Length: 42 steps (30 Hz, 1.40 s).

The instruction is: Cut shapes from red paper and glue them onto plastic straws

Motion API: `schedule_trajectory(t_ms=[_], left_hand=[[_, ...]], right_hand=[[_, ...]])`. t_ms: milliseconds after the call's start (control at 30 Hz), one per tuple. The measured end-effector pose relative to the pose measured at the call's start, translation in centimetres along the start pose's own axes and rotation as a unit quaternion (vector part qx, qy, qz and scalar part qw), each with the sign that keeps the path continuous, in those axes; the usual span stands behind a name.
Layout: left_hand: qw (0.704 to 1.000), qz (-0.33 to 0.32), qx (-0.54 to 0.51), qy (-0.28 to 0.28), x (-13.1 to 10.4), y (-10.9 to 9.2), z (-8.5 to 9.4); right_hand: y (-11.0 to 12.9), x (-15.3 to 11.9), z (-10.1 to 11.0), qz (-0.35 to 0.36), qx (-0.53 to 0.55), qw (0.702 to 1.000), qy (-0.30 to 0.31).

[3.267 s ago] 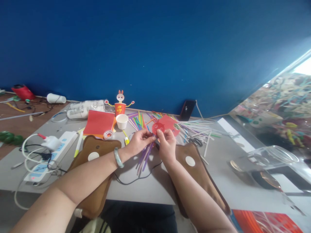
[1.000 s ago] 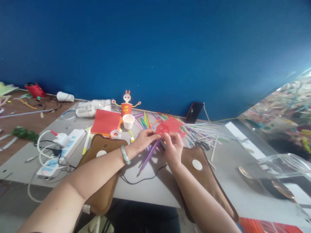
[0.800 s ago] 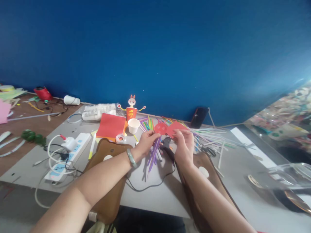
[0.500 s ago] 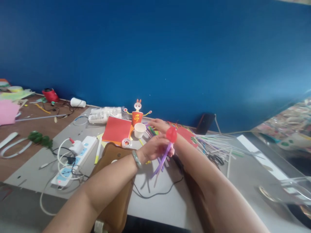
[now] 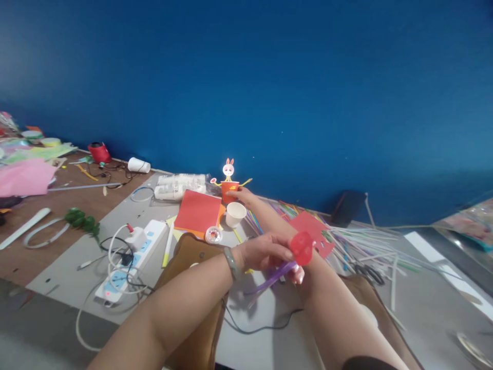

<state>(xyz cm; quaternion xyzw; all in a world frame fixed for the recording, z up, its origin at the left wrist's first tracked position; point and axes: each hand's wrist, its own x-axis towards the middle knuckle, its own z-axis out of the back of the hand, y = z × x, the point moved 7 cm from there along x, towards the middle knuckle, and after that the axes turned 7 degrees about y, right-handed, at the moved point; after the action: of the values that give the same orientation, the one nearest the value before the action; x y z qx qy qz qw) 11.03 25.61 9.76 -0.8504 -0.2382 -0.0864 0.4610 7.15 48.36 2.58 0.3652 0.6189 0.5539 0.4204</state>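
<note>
My left hand (image 5: 267,253) is closed, holding a rounded red paper piece (image 5: 301,247) together with thin purple strips (image 5: 272,277) that look like pipe cleaners. Farther back, my right hand (image 5: 243,195) reaches across under the left one, its fingers on the right side of a red paper cup (image 5: 226,191). From this cup rises a white rabbit face (image 5: 228,169) with orange ears, and yellow arms stick out at both sides. Just in front stands a white paper cup (image 5: 235,214), with a white tape roll (image 5: 213,235) near it.
Red paper sheets (image 5: 198,210) and bagged paper cups (image 5: 181,186) lie left of centre. A power strip (image 5: 131,262) with tangled cables is nearer. On the right are scattered pale strips (image 5: 362,237), scissors (image 5: 370,274) and a dark upright object (image 5: 347,208). A blue wall (image 5: 246,92) closes the back.
My right hand has moved left onto the red paper cup. My left hand still holds the red piece and purple strips, now lower and farther right in view. The camera view has shifted left.
</note>
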Motion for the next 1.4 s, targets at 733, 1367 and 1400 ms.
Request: schedule_trajectory(t_ms=[733, 1367, 1400], left_hand=[[0.983, 0.104, 0.074, 0.129, -0.5, 1.2, -2.2], [0.987, -0.091, 0.016, -0.133, -0.1, -0.5, 1.6], [0.982, -0.098, 0.014, -0.163, -0.1, -0.6, 2.0]], right_hand=[[9.4, -9.3, 2.9, 0.206, 0.072, 0.919, 0.327], [5.1, -2.8, 3.7, 0.204, -0.107, 0.973, -0.029], [4.5, -2.5, 3.5, 0.198, -0.119, 0.972, -0.045]])
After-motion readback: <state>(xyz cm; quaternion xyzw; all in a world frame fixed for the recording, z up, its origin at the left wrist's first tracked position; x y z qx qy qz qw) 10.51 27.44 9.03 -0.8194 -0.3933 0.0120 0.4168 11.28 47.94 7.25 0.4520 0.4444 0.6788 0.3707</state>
